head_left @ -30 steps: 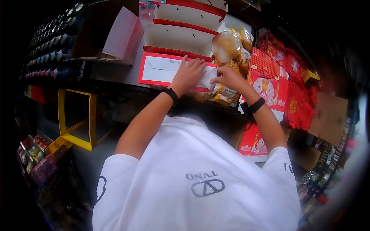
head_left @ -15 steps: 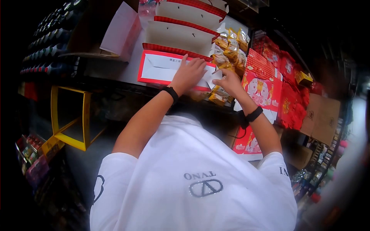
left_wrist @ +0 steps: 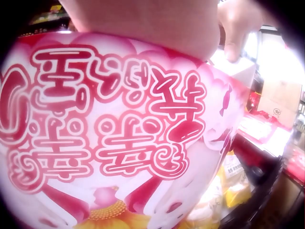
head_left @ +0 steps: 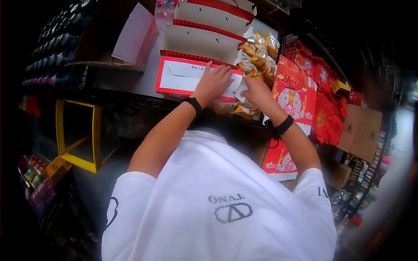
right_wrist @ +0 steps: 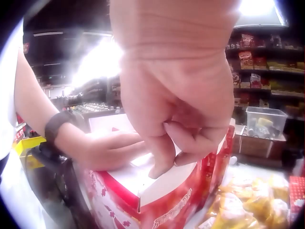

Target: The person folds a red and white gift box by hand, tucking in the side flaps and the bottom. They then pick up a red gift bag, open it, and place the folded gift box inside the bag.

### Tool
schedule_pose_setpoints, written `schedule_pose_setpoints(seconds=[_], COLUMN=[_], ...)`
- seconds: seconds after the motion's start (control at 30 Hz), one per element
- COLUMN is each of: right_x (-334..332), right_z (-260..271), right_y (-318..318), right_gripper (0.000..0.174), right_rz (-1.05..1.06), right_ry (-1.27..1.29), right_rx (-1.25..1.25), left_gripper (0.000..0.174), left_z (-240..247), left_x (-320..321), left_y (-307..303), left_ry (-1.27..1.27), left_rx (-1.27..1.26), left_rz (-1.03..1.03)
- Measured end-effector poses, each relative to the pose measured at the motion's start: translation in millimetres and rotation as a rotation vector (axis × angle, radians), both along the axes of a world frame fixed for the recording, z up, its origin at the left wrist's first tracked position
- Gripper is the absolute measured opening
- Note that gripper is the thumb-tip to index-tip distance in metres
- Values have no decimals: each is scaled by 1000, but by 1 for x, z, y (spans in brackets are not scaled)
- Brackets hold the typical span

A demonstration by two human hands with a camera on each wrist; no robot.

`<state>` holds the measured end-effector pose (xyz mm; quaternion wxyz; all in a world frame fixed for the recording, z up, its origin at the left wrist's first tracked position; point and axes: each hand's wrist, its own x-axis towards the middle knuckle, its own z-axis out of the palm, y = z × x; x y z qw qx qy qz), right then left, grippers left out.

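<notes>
A red-edged carton (head_left: 178,77) with a white panel lies on the table in front of a row of open boxes. My left hand (head_left: 213,85) rests flat on that panel, fingers spread and pointing away. At the carton's right end my right hand (head_left: 257,92) touches a white flap (head_left: 239,90); in the right wrist view the fingers of this hand (right_wrist: 176,105) are bent and pinch the flap's edge. The left wrist view shows the carton's printed pink side (left_wrist: 109,109) close up, with the right hand (left_wrist: 236,24) at its far corner.
Open white boxes (head_left: 200,42) with red checked rims stand behind the carton. Gold-wrapped packets (head_left: 261,52) lie to the right, beside flat red printed cartons (head_left: 291,100). A brown box (head_left: 100,43) stands at the left, a yellow frame (head_left: 96,135) below it.
My right hand has shifted slightly at the carton's right end, and the flap there has moved with it. The left hand has stayed on the panel. The head view has shifted a little.
</notes>
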<state>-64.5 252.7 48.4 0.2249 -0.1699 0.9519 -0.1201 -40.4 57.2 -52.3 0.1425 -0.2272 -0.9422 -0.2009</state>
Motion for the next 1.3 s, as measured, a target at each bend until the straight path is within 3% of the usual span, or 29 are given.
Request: schedule_pose_setpoints(seconds=[0.3, 0.4, 0.57, 0.7, 0.73, 0.87, 1.1, 1.3], right_x=[5, 8, 36, 68, 80, 93, 83, 84], right_z=[-9, -7, -23, -43, -43, -52, -87, -61], right_y=[-4, -5, 6, 13, 10, 1, 10, 16], right_gripper=[24, 29, 51, 57, 56, 53, 46, 53], right_rz=[24, -14, -260, -505, -572, -471, -573, -502], right_ry=[104, 84, 39, -28, -24, 182, 50, -18], right_rx=[-1, 42, -385, -751, -737, -729, -1005, -1005], left_gripper=[34, 33, 36, 38, 44, 56, 48, 52], left_z=[3, 6, 8, 27, 26, 32, 51, 69], left_x=[1, 3, 9, 11, 19, 42, 49, 24], left_y=[-1, 0, -10, -40, -61, -79, -29, -17], left_ry=[-27, -55, -39, -237, -236, -238, -293, -302], left_rx=[17, 15, 43, 432, 314, -47, -52, -249], left_rz=[1, 2, -22, 24, 85, -32, -395, -444])
